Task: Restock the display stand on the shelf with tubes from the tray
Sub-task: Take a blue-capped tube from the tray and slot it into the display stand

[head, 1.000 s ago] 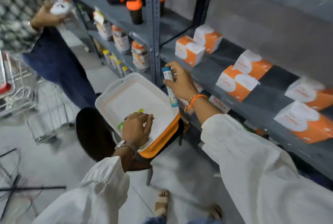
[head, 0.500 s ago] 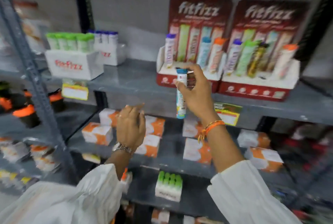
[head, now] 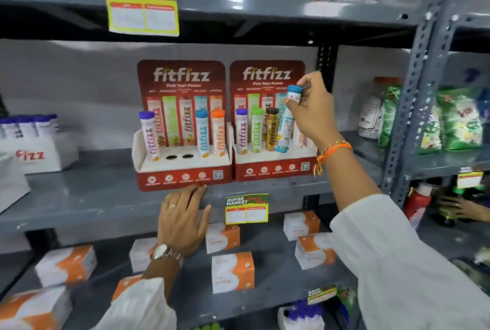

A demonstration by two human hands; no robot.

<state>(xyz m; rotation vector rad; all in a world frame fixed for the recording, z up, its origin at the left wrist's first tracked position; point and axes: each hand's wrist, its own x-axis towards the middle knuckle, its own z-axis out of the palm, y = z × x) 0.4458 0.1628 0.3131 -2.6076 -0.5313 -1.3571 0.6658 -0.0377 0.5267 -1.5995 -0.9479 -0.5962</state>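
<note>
Two red "fitfizz" display stands sit side by side on the grey middle shelf. The left stand holds a purple-capped, a blue-capped and an orange-capped tube, with two empty holes between them. The right stand holds purple-, green- and brown-capped tubes. My right hand grips a blue-capped tube near its top, its base at the right stand's fourth slot. My left hand lies flat on the shelf edge, fingertips touching the left stand's front. The tray is out of view.
A white "fizz" box of purple-capped tubes stands at the far left. Orange-and-white cartons fill the shelf below. A perforated steel upright divides off snack bags on the right, where another person's hand shows.
My view has risen from the tray to the shelf. My right hand carried the blue-capped tube up to the right stand; my left hand left the tray and now rests at the left stand.
</note>
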